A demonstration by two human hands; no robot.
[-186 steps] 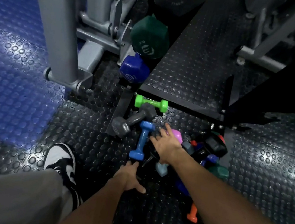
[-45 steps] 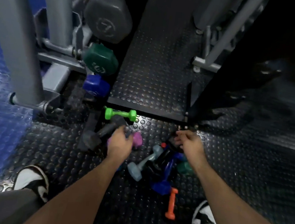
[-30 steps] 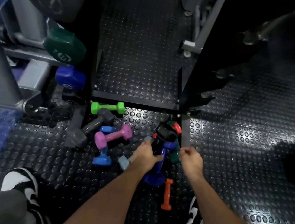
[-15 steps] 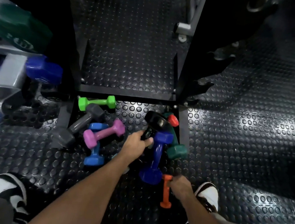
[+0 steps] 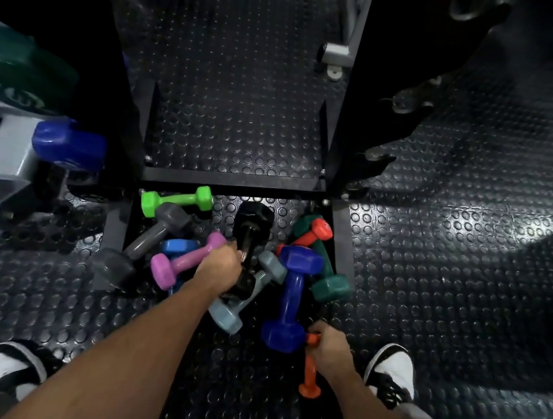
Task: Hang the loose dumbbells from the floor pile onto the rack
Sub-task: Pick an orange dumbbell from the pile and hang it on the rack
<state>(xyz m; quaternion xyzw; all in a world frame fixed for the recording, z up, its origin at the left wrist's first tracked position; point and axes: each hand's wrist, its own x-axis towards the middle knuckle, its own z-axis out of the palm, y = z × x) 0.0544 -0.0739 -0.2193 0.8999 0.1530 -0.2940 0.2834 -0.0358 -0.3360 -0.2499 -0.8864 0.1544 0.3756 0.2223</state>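
The loose vinyl dumbbells lie heaped on the black studded rubber floor (image 5: 430,295) at the foot of the black metal rack (image 5: 233,181). His left hand (image 5: 221,266) grips the handle of a black hex dumbbell (image 5: 254,219) amid the pile; his right hand (image 5: 328,346) clutches a small orange dumbbell (image 5: 310,377) beside a dark blue dumbbell (image 5: 291,297).

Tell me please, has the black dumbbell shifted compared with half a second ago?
Yes. The black dumbbell, gripped by the left hand, has swung away from the red dumbbell toward the middle of the rack base bar.
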